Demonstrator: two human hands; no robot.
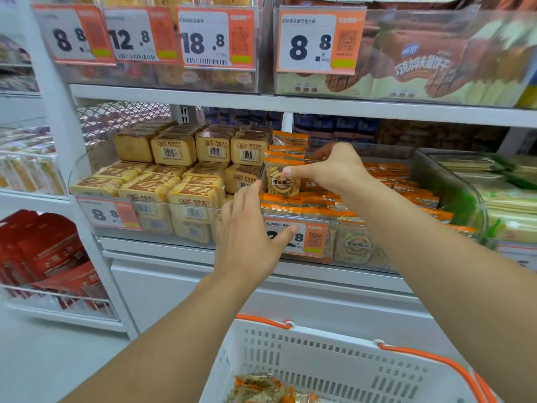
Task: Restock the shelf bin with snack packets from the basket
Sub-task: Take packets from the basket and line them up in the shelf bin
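At the far left, red packets in a wire rack are cut off by the frame edge and their print is too blurred to read; right of them a clear bin holds stacked yellow cake packs with barcodes, its tag reading 8.8; on the shelf above, tags read 8.8, 12.8, 18.8 and 8.8, the small print on each too soft to make out. The left hand has its fingers straight and close together, tips at the upright snack packet, the thumb lying across the price tag of the shelf bin and hiding its first digits; only a final 8 shows. The right hand pinches the top of that orange-edged packet between thumb and fingers, holding it upright at the bin's left end, on flat packets of the same kind; its far fingers are hidden. Near, at the bottom, the white basket with orange handles holds more packets, cut off by the frame.
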